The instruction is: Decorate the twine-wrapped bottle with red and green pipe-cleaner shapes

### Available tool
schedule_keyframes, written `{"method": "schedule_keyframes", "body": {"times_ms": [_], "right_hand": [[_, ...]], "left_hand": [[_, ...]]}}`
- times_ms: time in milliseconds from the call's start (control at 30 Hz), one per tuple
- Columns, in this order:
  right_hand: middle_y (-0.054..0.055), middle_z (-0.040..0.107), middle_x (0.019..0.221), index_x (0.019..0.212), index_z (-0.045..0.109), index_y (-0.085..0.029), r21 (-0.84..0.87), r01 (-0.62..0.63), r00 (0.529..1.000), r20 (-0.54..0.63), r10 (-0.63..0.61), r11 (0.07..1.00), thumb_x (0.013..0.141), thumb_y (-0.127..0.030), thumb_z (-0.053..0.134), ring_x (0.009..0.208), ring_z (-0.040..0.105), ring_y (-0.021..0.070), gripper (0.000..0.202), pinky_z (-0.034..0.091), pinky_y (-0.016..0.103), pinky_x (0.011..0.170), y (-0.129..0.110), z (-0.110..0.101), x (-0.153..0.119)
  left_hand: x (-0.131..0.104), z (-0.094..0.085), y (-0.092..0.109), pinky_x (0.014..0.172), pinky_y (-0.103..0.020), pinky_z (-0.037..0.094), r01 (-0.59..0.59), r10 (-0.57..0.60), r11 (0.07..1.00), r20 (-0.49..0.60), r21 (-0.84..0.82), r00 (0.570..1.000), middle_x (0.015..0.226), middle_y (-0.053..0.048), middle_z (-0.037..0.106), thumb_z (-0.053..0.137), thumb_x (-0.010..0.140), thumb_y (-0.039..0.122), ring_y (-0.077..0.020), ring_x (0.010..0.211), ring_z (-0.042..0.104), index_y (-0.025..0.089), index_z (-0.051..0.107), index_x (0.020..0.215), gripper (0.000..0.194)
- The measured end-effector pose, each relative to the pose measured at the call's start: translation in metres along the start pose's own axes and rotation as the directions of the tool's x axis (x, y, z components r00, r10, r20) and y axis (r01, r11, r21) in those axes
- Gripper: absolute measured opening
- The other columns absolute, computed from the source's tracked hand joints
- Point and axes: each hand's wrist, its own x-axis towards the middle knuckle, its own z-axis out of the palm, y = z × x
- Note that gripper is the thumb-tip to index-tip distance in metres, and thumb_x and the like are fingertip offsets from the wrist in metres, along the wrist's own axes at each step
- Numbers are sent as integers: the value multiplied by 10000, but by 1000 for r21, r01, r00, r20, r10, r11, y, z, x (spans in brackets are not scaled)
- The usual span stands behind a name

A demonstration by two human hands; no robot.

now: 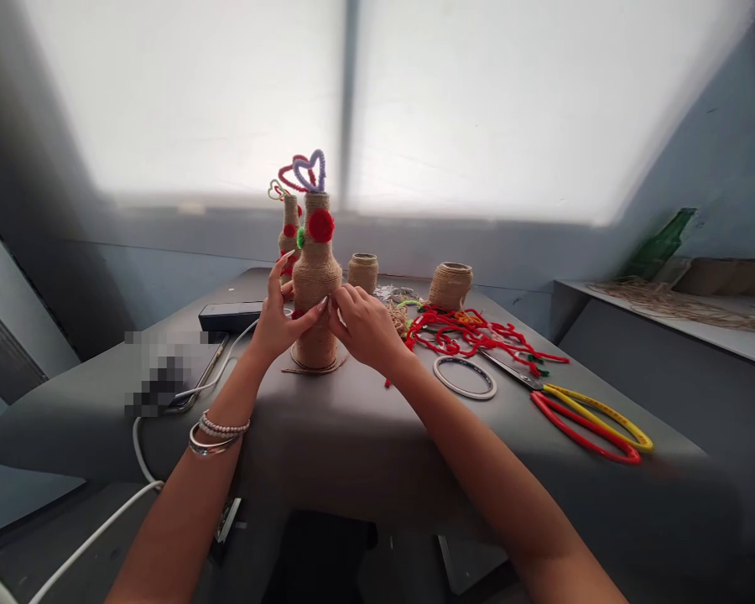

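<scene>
A twine-wrapped bottle [318, 267] stands upright on the table with a red pompom [320, 226] on its neck and a purple pipe-cleaner heart [310, 172] at its top. My left hand [280, 315] is around its left side, the thumb pressed on the front. Against the right side of the lower body, the fingers of my right hand [361, 323] are pinched together; what is between them, if anything, is hidden. A loose end of twine [299, 371] lies at the bottle's base. Behind it stands a second twine-wrapped bottle [290, 214], partly covered.
Two twine-wrapped jars [451, 287] stand at the back. Red pipe cleaners [478, 335], a roll of tape [464, 378] and scissors [591, 419] with red and yellow handles lie at right. A phone [195, 377] with a white cable [142, 449] and a dark box [230, 315] are at left.
</scene>
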Motion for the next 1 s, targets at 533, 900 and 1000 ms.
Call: {"method": "schedule_keyframes", "body": {"times_ms": [533,900,1000], "right_hand": [[45,568,799,831,462,-193,141,17,999,-42,-11,990,959,-295,372,752,496,179,186,333,295,662,11,4,-1],[71,585,864,850,472,-186,69,24,999,-22,-23,997,969,-281,331,786,502,192,208,336,310,671,9,3,0],[65,580,856,849,466,-192,99,21,1000,-15,-20,995,965,-268,337,783,501,189,190,337,306,666,8,3,0]], "left_hand": [[-1,2,0,644,-254,527,5,-4,999,-26,38,1000,1073,-101,648,740,711,345,-211,953,635,253,213,1417,885],[1,0,-4,738,-287,525,-58,59,997,-7,54,998,1136,-95,634,720,736,309,-198,975,632,272,239,1403,823],[1,-1,-4,721,-282,524,-62,62,997,-2,51,998,1106,-83,646,721,734,300,-199,963,636,275,240,1402,823]]}}
